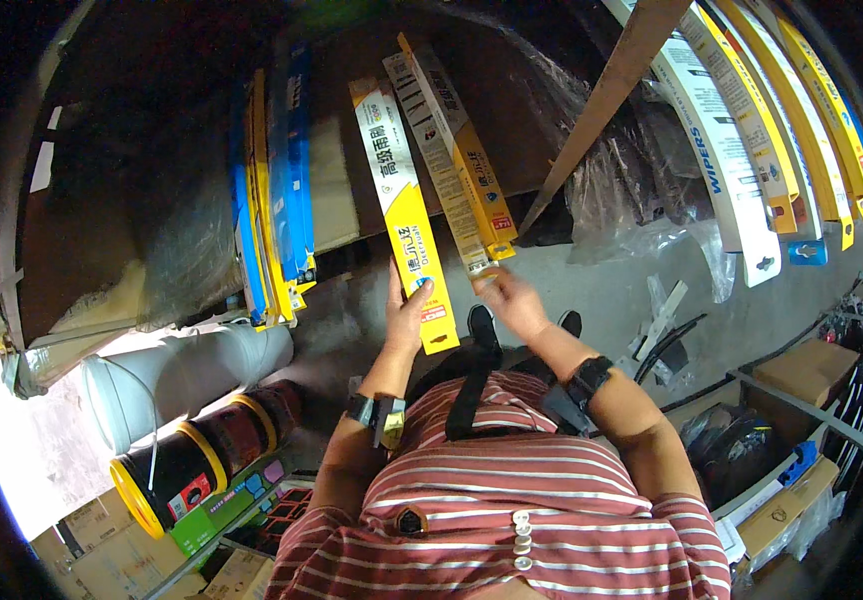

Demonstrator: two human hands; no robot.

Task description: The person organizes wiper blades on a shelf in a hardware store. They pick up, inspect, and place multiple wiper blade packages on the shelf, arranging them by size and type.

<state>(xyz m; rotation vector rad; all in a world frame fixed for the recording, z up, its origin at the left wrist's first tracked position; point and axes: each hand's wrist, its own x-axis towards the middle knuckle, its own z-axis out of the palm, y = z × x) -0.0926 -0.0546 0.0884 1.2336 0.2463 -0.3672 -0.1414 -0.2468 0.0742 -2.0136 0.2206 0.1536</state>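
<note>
My left hand (407, 311) grips the lower part of a long yellow and white wiper blade box (401, 202), thumb on its printed face. The slightly blurred right hand (502, 292) is at the lower end of a second narrow wiper box (442, 169), which shows its printed side; the fingers seem to pinch that end. Against it on the right lies another yellow and silver wiper box (480, 165). Whether the right hand also touches this one, I cannot tell. These boxes extend away from me over a dark brown shelf surface.
Blue and yellow wiper boxes (292, 180) stand at the left. More wiper boxes (724, 172) hang over the right edge, past a slanting metal bar (604, 105) and clear plastic wrap (626, 180). White buckets (183, 375) and black buckets (176, 469) lie lower left; cartons (806, 367) sit lower right.
</note>
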